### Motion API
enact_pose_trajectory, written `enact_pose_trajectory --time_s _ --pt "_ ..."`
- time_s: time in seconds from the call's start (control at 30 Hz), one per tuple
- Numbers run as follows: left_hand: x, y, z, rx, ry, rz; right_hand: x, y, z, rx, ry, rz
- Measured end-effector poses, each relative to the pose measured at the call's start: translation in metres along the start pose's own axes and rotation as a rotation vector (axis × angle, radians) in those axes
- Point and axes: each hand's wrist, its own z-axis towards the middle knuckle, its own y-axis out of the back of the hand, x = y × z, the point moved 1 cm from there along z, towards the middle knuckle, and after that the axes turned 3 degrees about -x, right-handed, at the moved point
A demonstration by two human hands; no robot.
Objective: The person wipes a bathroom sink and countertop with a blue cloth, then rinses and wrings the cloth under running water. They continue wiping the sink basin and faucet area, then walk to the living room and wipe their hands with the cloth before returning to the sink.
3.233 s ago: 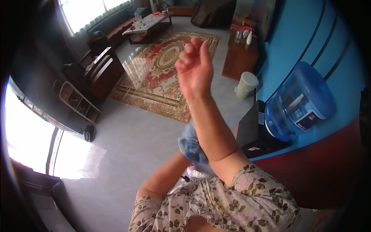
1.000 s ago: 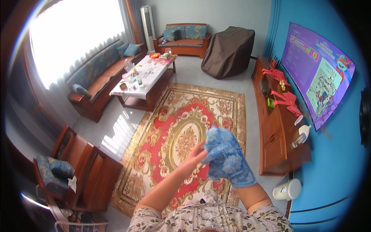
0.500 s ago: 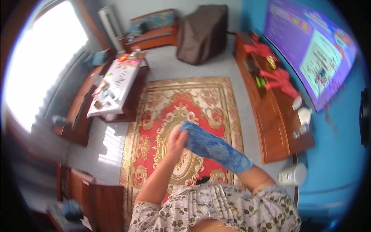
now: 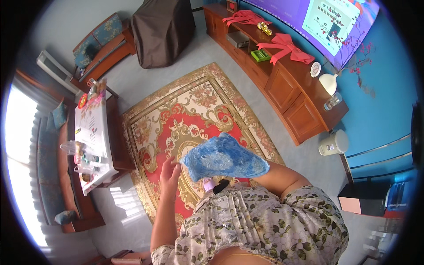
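Observation:
A blue cloth sleeve cover [image 4: 221, 157] with a paler flower pattern is drawn over my right hand and most of the forearm. Inside it my right hand [image 4: 207, 154] is fully hidden, so its fingers do not show; the cloth bulges wide there. My left hand [image 4: 168, 174] is raised beside the cover's left end. Its thumb and fingers are a little apart, close to the cloth edge, with nothing visible between them. Below the cover, against my flowered top [image 4: 247, 221], a small pale purple thing [image 4: 208, 183] and a black one [image 4: 221, 186] show in part.
A red and gold carpet [image 4: 198, 101] lies ahead. At left stands a table [image 4: 90, 119] with bags and jars, beside a wooden sofa [image 4: 66, 176]. On the right are a long wooden cabinet [image 4: 282, 90] with red bows, a large screen [image 4: 327, 26] and a cream bin [image 4: 334, 143].
My view has turned to the right. The cover has gone from a long, stretched shape to a shorter, wider one, and my left hand has let go of its end.

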Motion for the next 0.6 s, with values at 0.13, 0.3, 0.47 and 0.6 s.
enact_pose_trajectory --time_s 0.13,0.3,0.47,0.6 --pt "0.031 0.049 0.041 0.119 0.151 0.07 -0.02 -0.001 0.045 -0.122 -0.327 0.513" --pt "0.039 0.055 0.112 0.201 0.062 0.149 -0.065 -0.033 0.088 0.908 0.014 -1.117" --pt "-0.006 0.024 0.19 0.373 -0.165 0.444 -0.13 -0.008 0.117 0.421 -0.21 -0.337" --pt "-0.022 0.008 0.229 0.519 -0.193 0.623 -0.177 -0.017 0.129 0.455 -0.003 -0.802"
